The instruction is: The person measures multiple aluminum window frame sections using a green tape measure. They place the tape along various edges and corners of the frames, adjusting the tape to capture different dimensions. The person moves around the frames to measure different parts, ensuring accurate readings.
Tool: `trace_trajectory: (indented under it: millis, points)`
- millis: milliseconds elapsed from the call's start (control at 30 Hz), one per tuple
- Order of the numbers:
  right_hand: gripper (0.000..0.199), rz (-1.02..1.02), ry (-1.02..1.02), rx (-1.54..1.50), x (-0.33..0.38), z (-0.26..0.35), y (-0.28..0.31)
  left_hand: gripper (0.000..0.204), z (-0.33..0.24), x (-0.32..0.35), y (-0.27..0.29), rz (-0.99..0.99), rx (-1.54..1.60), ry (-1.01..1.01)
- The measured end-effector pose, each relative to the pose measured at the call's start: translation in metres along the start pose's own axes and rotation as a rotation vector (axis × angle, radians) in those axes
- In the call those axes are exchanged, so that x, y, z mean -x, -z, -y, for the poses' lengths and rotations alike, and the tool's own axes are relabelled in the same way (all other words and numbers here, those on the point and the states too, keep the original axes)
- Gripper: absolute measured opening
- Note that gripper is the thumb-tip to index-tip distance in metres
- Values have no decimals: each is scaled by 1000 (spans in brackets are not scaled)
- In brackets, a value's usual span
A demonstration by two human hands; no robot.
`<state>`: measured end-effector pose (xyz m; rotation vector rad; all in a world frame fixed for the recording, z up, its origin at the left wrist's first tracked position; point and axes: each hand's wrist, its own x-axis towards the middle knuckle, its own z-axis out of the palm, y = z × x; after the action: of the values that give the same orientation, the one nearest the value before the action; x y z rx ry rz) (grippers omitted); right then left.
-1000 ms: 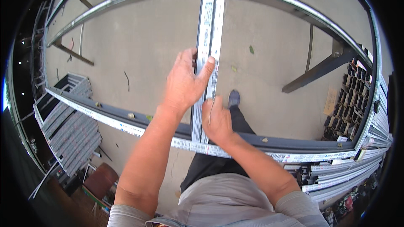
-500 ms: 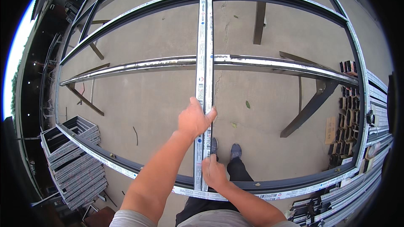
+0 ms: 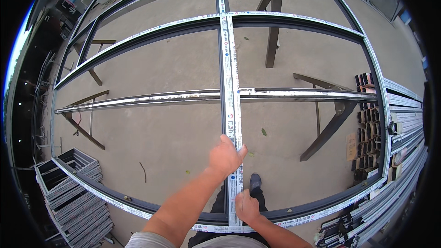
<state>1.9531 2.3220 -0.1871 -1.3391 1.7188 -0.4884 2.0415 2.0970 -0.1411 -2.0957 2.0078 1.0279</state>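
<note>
A long metal profile bar point(image 3: 231, 78), covered in printed white film, runs down the middle of a large window-like frame point(image 3: 138, 210). My left hand point(image 3: 227, 156) is closed over the bar, with the thumb on its right side. Nearer to me, my right hand point(image 3: 247, 206) grips the bar's right edge with curled fingers; the fingertips are partly hidden. The near end of the bar meets the frame's front rail, close to my body. Farther off, it crosses a filmed crossbar point(image 3: 294, 19). A dark strip shows along the bar's left side.
Under the frame lies a worn support rail point(image 3: 174, 97) on dark angled metal legs point(image 3: 328, 133). Stacked frame pieces point(image 3: 76, 193) stand at the left. Bundles of long profiles point(image 3: 404, 156) lie at the right. My shoe point(image 3: 255, 181) shows on the concrete floor.
The whole scene sits lower in the picture. The middle bar, which showed two side-by-side filmed strips, now shows one wide filmed face. Both hands keep hold of it.
</note>
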Motion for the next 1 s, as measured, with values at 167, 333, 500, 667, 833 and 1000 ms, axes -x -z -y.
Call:
trace_trajectory:
  millis: [167, 333, 500, 667, 833, 1000]
  points:
    - [29, -33, 18, -29, 1, -2, 0, 61, 1, 2, 0, 1, 23, -26]
    - [25, -60, 28, -21, 2, -3, -2, 61, 7, 0, -3, 4, 118, -49]
    - [25, -130, 105, 9, 5, 2, -1, 62, 8, 2, 1, -7, 176, -54]
    - [28, -149, 76, -29, 7, -7, -4, 65, 11, -7, -16, -52, 176, -97]
    - [37, -4, -38, -49, 17, 8, 21, 73, 6, -7, 1, 3, 99, -59]
    - [37, -36, -122, 31, 46, -5, 50, 75, 4, -7, 2, -19, 49, -73]
